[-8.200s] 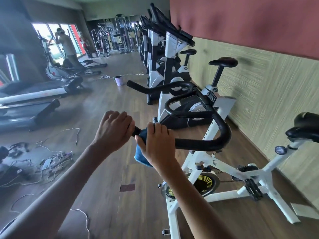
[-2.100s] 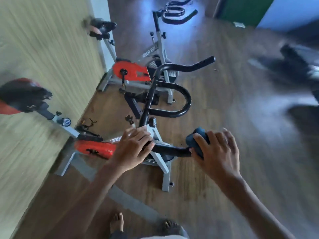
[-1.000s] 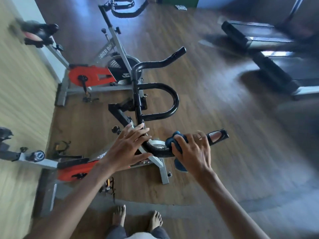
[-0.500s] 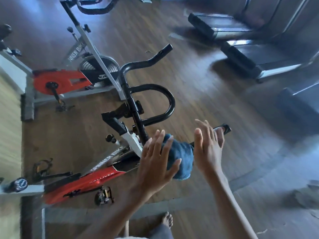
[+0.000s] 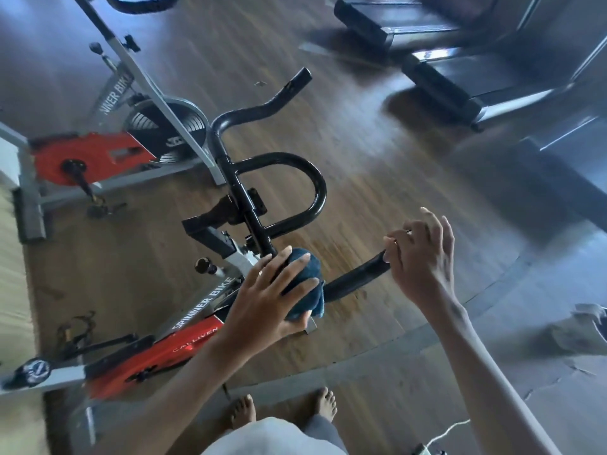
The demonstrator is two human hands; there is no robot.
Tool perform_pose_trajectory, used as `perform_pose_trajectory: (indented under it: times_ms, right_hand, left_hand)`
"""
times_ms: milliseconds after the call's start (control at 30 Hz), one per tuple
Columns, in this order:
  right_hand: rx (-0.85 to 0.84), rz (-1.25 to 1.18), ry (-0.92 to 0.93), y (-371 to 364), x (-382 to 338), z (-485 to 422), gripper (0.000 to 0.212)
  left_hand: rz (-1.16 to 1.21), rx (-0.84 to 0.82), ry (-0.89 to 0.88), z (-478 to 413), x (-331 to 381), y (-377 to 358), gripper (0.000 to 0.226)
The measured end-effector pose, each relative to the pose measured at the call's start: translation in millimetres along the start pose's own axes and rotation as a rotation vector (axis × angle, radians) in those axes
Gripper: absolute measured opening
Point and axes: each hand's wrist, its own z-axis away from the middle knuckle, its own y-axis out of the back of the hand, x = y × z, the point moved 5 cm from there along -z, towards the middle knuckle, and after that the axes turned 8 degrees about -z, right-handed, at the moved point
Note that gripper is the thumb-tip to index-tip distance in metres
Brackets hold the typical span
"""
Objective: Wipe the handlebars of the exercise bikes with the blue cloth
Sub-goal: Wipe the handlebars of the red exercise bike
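Left hand has settled onto the blue cloth, fingers spread flat, pressing it against the near handlebar bend of the red exercise bike. Right hand: fingers loosely parted, holding nothing, at the bar's right tip.

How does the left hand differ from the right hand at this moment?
The left hand rests on the blue cloth, over the handlebar near its stem; the right hand has no cloth and is at the bar's free end. The left hand's fingers lie fairly straight; the right hand's are spread and loosely bent. Both are bare and open.
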Motion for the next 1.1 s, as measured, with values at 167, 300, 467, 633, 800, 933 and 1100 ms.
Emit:
perform_pose_trajectory:
  times_ms: [167, 300, 467, 633, 800, 933, 1100]
  right_hand:
    - [0.063, -0.04, -0.085, -2, -5, 0, 0.035]
    - [0.038, -0.017, -0.115, -3, -5, 0, 0.039]
    - [0.05, -0.026, -0.142, -4, -8, 0, 0.042]
    - [0.065, -0.047, -0.159, -5, -9, 0, 0.045]
    - [0.059, -0.028, -0.127, -4, -8, 0, 0.045]
    - [0.054, -0.037, -0.102, -2, -8, 0, 0.043]
    - [0.121, -0.003, -0.134, -2, -11, 0, 0.046]
  left_hand:
    - [0.093, 0.104, 0.279, -11, 29, -16, 0.042]
    - [0.127, 0.122, 0.11, -14, -8, -15, 0.032]
    - [0.295, 0.104, 0.012, -25, -58, -16, 0.026]
    - [0.243, 0.246, 0.171, -13, -11, -25, 0.025]
    - [0.182, 0.19, -0.031, -16, -4, -17, 0.032]
    - [0.226, 0.068, -0.163, -31, -53, -14, 0.027]
    - [0.217, 0.196, 0.126, -22, -21, -13, 0.024]
